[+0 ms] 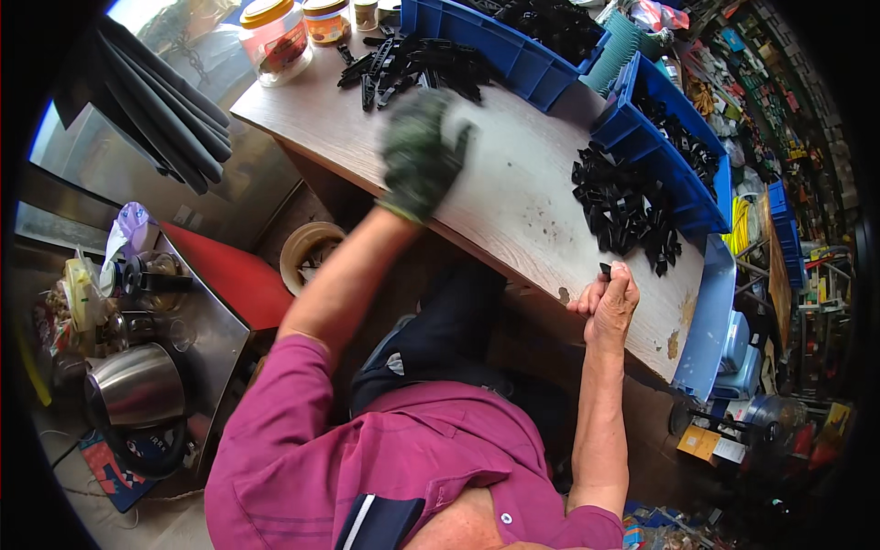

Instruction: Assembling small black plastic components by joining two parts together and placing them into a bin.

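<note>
My left hand, in a dark green work glove, hangs over the left part of the table, smeared by motion. A dark, narrow shape shows at its finger side; whether it is a held part or a glove finger is unclear. Just beyond that hand lies a loose pile of long black plastic parts. Bare and closed, my right hand pinches a small black plastic part near the table's front edge. A heap of small black plastic pieces lies just beyond it.
Two blue bins full of black parts line the table's far side. Clear jars with orange lids stand at the far left. A steel kettle sits on the left side table; a round bin is on the floor.
</note>
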Demonstrator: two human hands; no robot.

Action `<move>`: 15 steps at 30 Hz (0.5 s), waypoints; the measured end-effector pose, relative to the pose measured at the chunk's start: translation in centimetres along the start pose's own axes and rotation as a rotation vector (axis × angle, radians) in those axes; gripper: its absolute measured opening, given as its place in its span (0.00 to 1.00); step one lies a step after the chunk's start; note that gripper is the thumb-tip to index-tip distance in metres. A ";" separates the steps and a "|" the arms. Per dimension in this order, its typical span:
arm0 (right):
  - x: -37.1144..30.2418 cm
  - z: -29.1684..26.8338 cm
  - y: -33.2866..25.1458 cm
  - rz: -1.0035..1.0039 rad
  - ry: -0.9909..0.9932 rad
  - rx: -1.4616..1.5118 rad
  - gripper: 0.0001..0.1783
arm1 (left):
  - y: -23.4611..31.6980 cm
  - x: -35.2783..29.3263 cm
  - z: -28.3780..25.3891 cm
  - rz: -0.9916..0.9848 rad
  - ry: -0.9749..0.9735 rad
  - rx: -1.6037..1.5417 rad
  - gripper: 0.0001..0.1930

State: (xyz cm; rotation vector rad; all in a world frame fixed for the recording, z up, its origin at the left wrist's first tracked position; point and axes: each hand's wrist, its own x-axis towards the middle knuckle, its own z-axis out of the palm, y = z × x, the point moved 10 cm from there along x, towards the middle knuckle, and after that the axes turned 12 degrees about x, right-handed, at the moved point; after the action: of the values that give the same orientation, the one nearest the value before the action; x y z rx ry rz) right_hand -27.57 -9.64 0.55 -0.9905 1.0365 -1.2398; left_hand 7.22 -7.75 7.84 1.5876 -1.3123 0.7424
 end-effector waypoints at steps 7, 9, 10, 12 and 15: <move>0.3 -0.2 0.1 0.032 0.081 0.033 0.20 | -9.3 1.6 3.5 -0.002 -0.517 0.387 0.10; 0.1 -0.3 0.1 0.028 0.099 0.053 0.19 | -7.7 1.4 3.5 0.070 -0.510 0.333 0.08; 0.0 -0.3 0.1 0.026 0.109 0.072 0.18 | -7.0 0.8 3.5 0.097 -0.540 0.278 0.07; -0.2 -0.2 -0.1 0.022 0.116 0.076 0.18 | -5.0 -0.1 2.7 0.130 -0.552 0.198 0.06; -0.1 -0.4 -0.2 0.017 0.127 0.076 0.17 | -0.6 -0.7 0.8 0.230 -0.454 0.138 0.08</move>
State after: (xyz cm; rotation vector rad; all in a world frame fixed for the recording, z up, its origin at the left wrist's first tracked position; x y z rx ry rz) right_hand -28.00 -9.55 0.65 -0.8522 1.0852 -1.3322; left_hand 7.54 -8.14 6.73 1.8031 -1.8295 0.6407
